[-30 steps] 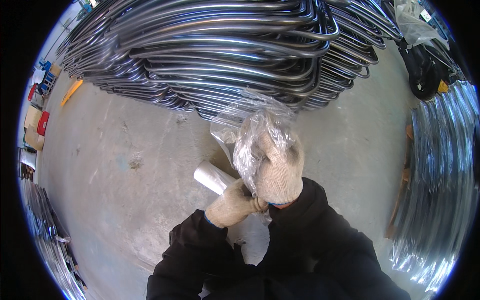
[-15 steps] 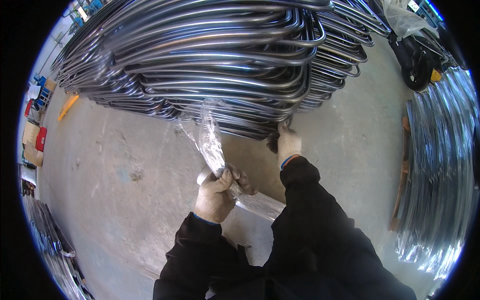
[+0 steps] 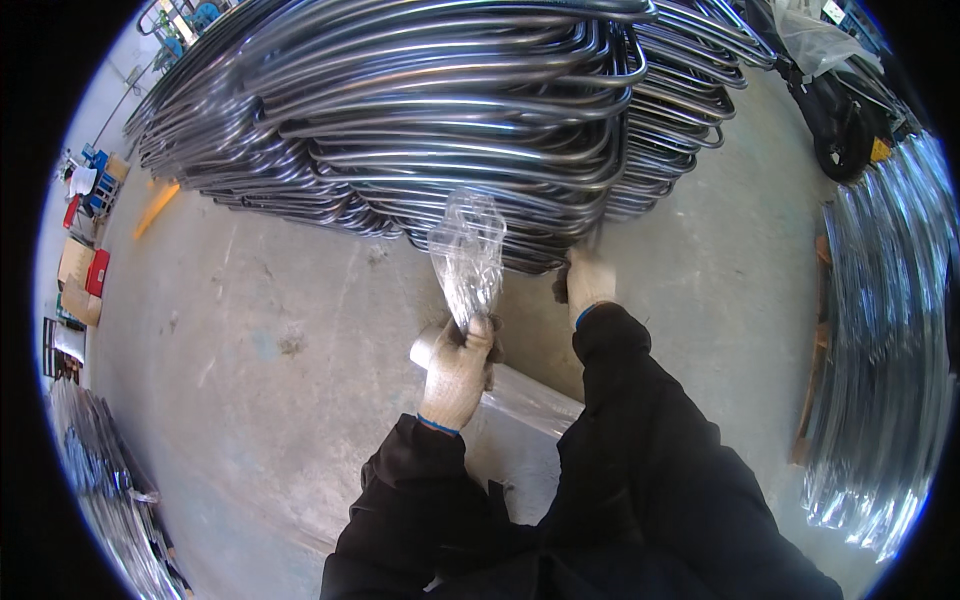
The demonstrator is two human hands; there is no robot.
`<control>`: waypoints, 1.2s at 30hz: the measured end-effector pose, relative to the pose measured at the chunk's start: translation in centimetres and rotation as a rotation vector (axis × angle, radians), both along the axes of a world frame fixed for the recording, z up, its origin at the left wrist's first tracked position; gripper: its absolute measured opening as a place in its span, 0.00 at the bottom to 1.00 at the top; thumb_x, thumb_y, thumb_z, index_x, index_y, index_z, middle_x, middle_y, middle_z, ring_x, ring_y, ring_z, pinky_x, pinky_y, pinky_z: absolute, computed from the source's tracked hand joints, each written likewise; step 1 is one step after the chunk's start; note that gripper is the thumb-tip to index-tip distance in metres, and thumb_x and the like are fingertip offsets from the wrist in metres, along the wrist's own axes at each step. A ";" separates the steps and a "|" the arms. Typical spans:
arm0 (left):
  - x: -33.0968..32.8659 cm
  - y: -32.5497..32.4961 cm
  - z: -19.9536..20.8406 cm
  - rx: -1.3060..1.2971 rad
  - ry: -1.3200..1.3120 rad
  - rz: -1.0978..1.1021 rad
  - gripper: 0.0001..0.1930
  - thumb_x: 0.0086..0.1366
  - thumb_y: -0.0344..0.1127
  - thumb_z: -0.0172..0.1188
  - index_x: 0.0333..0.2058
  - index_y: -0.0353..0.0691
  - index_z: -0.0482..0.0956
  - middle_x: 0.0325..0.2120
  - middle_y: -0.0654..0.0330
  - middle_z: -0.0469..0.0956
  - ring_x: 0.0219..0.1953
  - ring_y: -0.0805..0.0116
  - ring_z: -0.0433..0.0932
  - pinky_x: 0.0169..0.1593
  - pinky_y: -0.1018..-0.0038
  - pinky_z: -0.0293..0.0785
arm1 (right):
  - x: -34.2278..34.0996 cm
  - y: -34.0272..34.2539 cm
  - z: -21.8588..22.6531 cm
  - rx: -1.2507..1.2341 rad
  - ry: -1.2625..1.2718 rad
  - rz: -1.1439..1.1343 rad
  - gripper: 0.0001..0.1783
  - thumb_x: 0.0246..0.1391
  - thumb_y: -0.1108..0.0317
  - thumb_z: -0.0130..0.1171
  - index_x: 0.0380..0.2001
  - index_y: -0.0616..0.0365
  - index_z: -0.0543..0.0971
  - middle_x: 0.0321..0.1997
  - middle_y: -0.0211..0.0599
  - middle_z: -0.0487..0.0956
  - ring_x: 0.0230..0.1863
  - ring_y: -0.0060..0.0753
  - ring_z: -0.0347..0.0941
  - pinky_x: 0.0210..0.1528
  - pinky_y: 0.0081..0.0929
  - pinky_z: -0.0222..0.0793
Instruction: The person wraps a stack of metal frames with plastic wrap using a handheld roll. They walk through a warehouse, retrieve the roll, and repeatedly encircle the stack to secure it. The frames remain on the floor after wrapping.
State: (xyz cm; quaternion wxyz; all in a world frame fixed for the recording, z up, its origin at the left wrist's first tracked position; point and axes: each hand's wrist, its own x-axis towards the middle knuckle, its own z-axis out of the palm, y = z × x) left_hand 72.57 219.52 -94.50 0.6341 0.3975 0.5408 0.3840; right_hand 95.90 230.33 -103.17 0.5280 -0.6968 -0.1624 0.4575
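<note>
Clear plastic film (image 3: 468, 255) stands up bunched from my left hand (image 3: 458, 380), a pale knit work glove closed round its lower end. Behind and below that hand lies a roll of clear film (image 3: 535, 402), its white end (image 3: 425, 348) showing beside the glove. My right hand (image 3: 592, 280), gloved alike and slightly blurred, is at the lower right corner of a large stack of bent metal tubes (image 3: 480, 135). Its fingers curl at the end of a low bent metal tube (image 3: 530, 266); the fingertips are partly hidden. The film's upper part overlaps the stack's front in view.
Film-wrapped metal lengths (image 3: 880, 350) lie on a wooden pallet (image 3: 812, 390) at right. Another wrapped bundle (image 3: 110, 480) lies at lower left. A black wheel (image 3: 842, 150) stands at far right; a yellow bar (image 3: 157, 208) and boxes (image 3: 82, 280) are at left on the concrete floor (image 3: 250, 400).
My left hand has moved slightly right, and the film in it stands more upright and spread. My right hand has shifted slightly right at the stack's corner. The whole view has shifted a little.
</note>
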 end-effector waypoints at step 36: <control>13.8 9.6 -2.8 0.849 0.928 -0.278 0.17 0.70 0.27 0.62 0.53 0.51 0.90 0.38 0.48 0.86 0.40 0.41 0.89 0.43 0.47 0.85 | 6.0 -1.8 2.8 0.133 -0.904 0.074 0.23 0.62 0.56 0.81 0.49 0.63 0.86 0.41 0.54 0.90 0.42 0.65 0.87 0.46 0.53 0.82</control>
